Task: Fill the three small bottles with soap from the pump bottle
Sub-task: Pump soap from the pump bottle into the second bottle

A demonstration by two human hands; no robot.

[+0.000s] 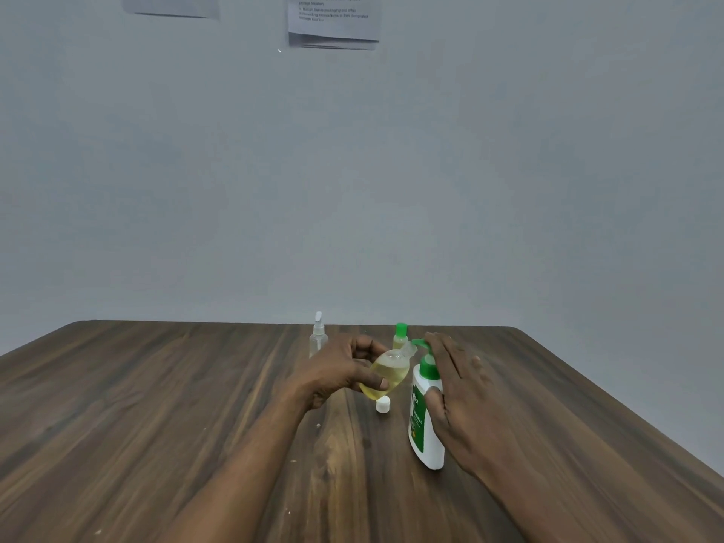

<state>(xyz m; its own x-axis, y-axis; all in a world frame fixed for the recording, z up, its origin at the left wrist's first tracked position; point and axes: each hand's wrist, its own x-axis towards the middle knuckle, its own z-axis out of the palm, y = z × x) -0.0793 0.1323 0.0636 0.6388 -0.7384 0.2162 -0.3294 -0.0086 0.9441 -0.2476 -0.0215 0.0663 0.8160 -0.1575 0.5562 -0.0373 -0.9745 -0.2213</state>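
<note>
The left hand [341, 366] grips a tilted small bottle [388, 372] beside the pump bottle [425, 433]; the right hand [458, 382] presses its top, fingers straight.

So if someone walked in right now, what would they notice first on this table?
The two hands in the middle: the left hand holds a small bottle of yellow liquid tilted, its neck at the green nozzle of the white pump bottle, while the right hand rests on the pump head. A loose white cap lies on the table beneath it, and a clear spray bottle and a green-capped bottle stand behind.
</note>
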